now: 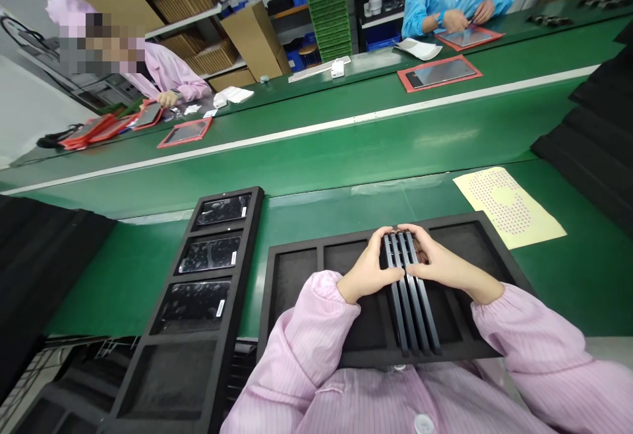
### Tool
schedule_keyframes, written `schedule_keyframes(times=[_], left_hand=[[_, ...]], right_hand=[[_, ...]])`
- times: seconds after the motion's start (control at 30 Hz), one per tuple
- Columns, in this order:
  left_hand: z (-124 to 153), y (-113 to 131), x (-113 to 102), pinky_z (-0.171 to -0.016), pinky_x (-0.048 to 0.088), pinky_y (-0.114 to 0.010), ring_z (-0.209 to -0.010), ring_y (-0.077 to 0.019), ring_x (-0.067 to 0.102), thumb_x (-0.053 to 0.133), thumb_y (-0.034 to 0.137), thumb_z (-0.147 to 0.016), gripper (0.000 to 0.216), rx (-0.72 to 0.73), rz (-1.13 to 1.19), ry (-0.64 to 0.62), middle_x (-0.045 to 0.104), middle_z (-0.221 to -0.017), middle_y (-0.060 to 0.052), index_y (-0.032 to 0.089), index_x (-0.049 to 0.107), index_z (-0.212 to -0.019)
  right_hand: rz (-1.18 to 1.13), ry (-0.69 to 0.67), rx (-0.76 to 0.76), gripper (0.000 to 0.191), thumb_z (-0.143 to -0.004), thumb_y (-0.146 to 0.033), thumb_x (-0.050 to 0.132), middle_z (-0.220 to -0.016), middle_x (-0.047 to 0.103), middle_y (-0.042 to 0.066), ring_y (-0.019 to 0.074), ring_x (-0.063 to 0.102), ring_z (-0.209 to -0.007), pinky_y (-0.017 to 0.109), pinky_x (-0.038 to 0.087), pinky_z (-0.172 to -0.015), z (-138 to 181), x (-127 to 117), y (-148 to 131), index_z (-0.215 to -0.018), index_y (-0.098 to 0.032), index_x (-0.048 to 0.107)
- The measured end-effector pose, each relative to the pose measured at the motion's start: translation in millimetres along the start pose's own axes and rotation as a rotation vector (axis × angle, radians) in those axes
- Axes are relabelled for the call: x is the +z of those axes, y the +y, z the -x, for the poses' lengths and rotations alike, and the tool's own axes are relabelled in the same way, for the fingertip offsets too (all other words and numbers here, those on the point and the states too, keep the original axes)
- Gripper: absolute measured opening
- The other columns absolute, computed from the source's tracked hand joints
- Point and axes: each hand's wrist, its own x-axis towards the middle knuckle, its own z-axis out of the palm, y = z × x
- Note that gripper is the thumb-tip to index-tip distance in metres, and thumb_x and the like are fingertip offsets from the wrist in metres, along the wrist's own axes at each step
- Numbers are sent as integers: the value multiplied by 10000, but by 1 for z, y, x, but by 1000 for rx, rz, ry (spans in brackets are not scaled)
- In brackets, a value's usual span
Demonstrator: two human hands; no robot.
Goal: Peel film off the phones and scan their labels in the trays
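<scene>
Gripping four slim slabs on edge, left hand plus right hand, lower center-right, not laid flat yet, vs three screens already in lower-left tray.

Between your fingers, the slim devices show slate-blue edges; beneath your fingers, the compartment tray is plain black. Nearer you, your sleeves are pink, finely striped; right of your fingers, the pale yellow sheet is dotted.

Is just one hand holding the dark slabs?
No, the left hand and the right hand both grip the slabs, one from each side.
</scene>
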Motion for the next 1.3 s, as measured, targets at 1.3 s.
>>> schedule_keyframes(times=[1.3], left_hand=[[110, 63, 64, -600, 352, -221, -677, -112, 505, 621, 73, -451, 512, -289, 794, 75, 604, -782, -7, 121, 592, -961]], right_hand=[[265, 365, -341, 467, -783, -628, 554, -1087, 682, 98, 249, 632, -1030, 370, 527, -900, 75, -2, -89, -973, -231, 709]])
